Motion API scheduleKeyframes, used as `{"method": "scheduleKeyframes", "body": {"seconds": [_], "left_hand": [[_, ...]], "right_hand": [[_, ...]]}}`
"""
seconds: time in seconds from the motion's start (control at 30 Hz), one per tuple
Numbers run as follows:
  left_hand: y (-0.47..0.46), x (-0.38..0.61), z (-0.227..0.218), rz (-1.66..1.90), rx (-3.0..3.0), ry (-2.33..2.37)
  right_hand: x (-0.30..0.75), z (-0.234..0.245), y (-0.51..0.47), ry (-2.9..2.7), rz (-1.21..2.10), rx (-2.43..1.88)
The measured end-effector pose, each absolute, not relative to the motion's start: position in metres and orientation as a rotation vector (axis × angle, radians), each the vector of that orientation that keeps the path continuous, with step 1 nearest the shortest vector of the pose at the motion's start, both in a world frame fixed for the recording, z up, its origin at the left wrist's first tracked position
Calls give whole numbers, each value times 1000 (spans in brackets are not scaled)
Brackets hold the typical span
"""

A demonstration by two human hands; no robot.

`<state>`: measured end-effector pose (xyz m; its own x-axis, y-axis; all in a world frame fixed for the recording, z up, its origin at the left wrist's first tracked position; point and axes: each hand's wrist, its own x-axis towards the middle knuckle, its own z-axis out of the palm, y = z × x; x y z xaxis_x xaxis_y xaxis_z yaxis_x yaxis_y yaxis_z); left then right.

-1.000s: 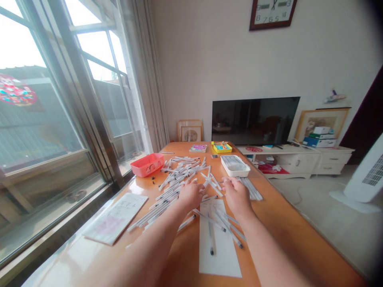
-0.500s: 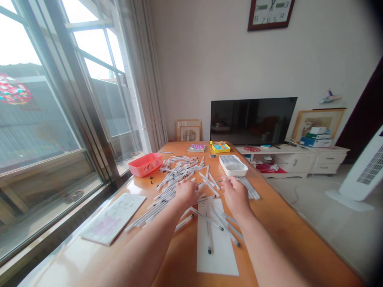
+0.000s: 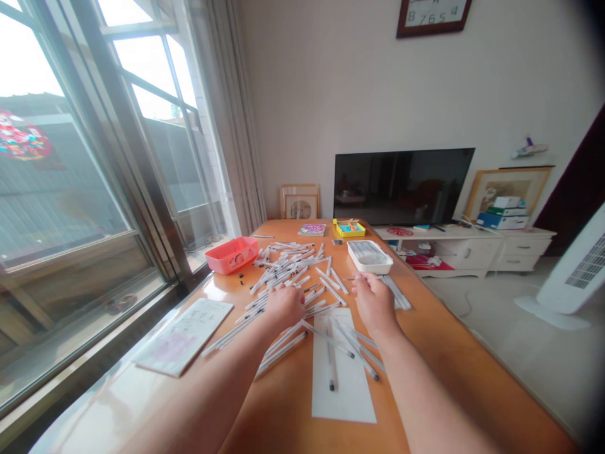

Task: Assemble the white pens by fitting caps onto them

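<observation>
My left hand (image 3: 286, 306) is over the near side of a loose heap of white pens (image 3: 283, 271), its fingers curled down among them. What its fingertips grip, if anything, is hidden behind the hand. To the right, my right hand (image 3: 373, 299) is closed in a pinch. A thin dark tip of what looks like a pen refill (image 3: 348, 279) pokes out leftward from its fingers. Beside that hand lies a row of grey refills (image 3: 397, 294). Several black-ended pens (image 3: 331, 362) rest on a white paper sheet (image 3: 344, 403) nearer me.
A white tray (image 3: 371, 267) of grey sticks stands beyond my right hand. At left are a pink basket (image 3: 231, 257), small black caps (image 3: 241, 277) and a notebook (image 3: 184, 337). A yellow box (image 3: 350, 229) and a colourful booklet (image 3: 312, 230) lie at the table's far end.
My left hand has shifted slightly left over the pen heap, and some pens near it lie differently. My right hand stays in nearly the same place, still pinching. The view has tilted slightly.
</observation>
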<state>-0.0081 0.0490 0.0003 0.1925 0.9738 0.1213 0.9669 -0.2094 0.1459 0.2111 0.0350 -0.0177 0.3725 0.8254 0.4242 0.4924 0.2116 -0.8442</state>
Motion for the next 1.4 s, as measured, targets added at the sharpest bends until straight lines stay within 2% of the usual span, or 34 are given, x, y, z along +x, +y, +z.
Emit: {"method": "scheduleKeyframes", "body": {"seconds": [0.3, 0.6, 1.07, 1.4], "left_hand": [[32, -11, 20, 337, 2437, 1840], [2, 4, 6, 247, 2492, 1404], [-18, 5, 4, 242, 2544, 1363], [-6, 24, -5, 271, 2572, 1505]], "right_hand": [[214, -18, 36, -1169, 439, -1319], [213, -16, 34, -1145, 488, -1300], [213, -17, 35, -1130, 508, -1292], [209, -20, 37, -1134, 530, -1303]]}}
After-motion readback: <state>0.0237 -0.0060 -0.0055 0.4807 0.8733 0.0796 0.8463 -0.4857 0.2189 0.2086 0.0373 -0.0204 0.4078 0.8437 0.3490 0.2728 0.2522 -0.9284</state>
